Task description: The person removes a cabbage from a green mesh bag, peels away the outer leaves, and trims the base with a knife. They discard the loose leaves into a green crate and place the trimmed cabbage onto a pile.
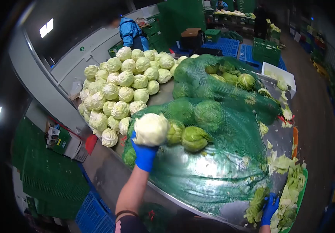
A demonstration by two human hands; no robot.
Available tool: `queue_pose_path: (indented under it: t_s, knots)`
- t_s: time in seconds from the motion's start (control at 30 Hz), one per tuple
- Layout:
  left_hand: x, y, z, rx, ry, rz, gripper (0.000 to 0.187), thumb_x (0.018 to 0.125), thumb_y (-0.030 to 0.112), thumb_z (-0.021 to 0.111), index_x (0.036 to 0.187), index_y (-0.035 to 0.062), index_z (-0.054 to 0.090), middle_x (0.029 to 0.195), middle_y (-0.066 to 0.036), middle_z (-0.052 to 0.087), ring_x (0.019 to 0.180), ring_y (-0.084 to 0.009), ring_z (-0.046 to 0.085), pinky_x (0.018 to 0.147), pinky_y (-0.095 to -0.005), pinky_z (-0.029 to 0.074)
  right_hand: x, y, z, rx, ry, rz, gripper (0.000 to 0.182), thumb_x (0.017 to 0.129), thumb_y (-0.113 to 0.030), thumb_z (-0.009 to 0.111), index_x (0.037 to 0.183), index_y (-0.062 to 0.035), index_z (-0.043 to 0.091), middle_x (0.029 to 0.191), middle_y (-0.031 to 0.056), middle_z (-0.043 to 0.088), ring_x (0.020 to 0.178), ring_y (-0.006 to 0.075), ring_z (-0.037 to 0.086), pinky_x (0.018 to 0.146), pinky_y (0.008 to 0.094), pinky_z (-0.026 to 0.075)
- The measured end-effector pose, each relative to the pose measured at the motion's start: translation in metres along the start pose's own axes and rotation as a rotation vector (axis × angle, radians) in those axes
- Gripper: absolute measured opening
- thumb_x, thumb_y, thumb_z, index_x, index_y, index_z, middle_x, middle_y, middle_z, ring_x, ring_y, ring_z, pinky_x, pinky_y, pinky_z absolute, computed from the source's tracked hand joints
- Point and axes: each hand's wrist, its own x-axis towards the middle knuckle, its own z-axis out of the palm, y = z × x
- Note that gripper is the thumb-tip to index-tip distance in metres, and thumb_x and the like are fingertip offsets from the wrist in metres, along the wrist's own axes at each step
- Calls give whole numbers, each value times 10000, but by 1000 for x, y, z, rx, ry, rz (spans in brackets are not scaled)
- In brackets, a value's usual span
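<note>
My left hand (145,152), in a blue glove, holds a pale trimmed cabbage (151,129) from below, raised over the near left part of the metal table (109,171). Low on the right, my right hand (270,207), also gloved in blue, is beside loose green leaves (257,204); its fingers look bent around something dark that is too small to make out. Green net sacks (229,136) lie across the table. Two greener cabbages, one of them a whole green cabbage (195,139), rest at the net just right of the raised one.
Many pale cabbages (119,110) are piled at the back left. Leaf scraps fill a green-rimmed bin (304,186) at the right edge. A white box (280,75) stands at the far right corner. Behind the pile is a person in blue (130,31). Blue crates (94,215) stand lower left.
</note>
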Motion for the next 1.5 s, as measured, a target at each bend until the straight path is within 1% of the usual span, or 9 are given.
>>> queue_pose_path:
  t_s: [0.2, 0.27, 0.47, 0.83, 0.9, 1.13, 1.27, 1.4, 1.5]
  knots:
    - [121, 87, -71, -110, 225, 160, 675, 827, 612, 389, 1398, 253, 405, 1483, -80, 345, 1351, -391, 302, 1035, -660, 260, -25, -7, 51, -56, -102, -26, 124, 913, -93, 555, 1022, -44, 587, 702, 55, 614, 401, 71, 437, 347, 220, 295]
    - [151, 114, -86, -11, 340, 194, 687, 821, 627, 387, 1398, 255, 402, 1485, -73, 342, 1349, -393, 302, 1021, -674, 265, -43, -51, 71, -394, -191, 14, 223, 885, -242, 612, 953, -32, 645, 764, 101, 654, 625, 189, 578, 600, 311, 459]
    - [243, 208, -102, -309, 261, 387, 887, 779, 610, 600, 1461, 159, 255, 1528, -136, 179, 1378, -371, 237, 1047, -620, 303, -48, -97, 120, -430, -226, 3, 196, 882, -234, 619, 905, -42, 644, 711, 35, 613, 575, 119, 508, 539, 284, 414]
    - [249, 172, -131, 237, 498, 292, 907, 812, 543, 608, 1491, 146, 157, 1559, -126, 67, 1402, -411, 163, 1029, -626, 313, -51, -70, 128, -352, -329, 120, 157, 882, -167, 644, 1015, -85, 636, 728, -32, 587, 594, 57, 477, 526, 215, 390]
    - [243, 168, -129, 303, 514, 287, 902, 809, 545, 608, 1494, 182, 147, 1560, -116, 68, 1400, -415, 164, 1014, -629, 332, -47, -61, 121, -239, -318, 137, 95, 896, -88, 575, 968, -32, 601, 689, 60, 628, 415, 70, 444, 363, 224, 304]
    - [233, 174, -110, 395, 568, 232, 867, 812, 539, 609, 1485, 194, 184, 1538, -124, 140, 1372, -416, 235, 982, -620, 380, -53, -75, 123, -279, -331, 79, 127, 899, -123, 581, 968, -23, 618, 659, 56, 639, 400, 70, 414, 387, 245, 303]
    - [214, 132, -82, 630, 243, -199, 527, 918, 440, 512, 1212, 3, 532, 1131, -152, 624, 1047, -307, 607, 900, -441, 490, -58, -81, 125, -338, -271, 46, 118, 893, -126, 600, 943, -29, 643, 668, 37, 648, 444, 35, 437, 417, 217, 321]
    - [130, 43, -4, 918, -368, -885, 382, 921, 290, 551, 1142, -18, 594, 1017, -116, 668, 1008, -248, 621, 883, -369, 486, -65, -96, 132, -308, -367, 140, 169, 881, -101, 612, 1021, -11, 643, 749, 55, 685, 586, 76, 577, 530, 221, 433]
    - [80, -33, 7, 1492, -470, -664, 394, 867, 225, 636, 1169, -22, 584, 1072, -129, 655, 1014, -241, 619, 898, -349, 476, -74, -89, 137, -272, -445, 113, 194, 878, -77, 614, 1052, 7, 630, 833, 78, 703, 701, 108, 647, 621, 246, 502]
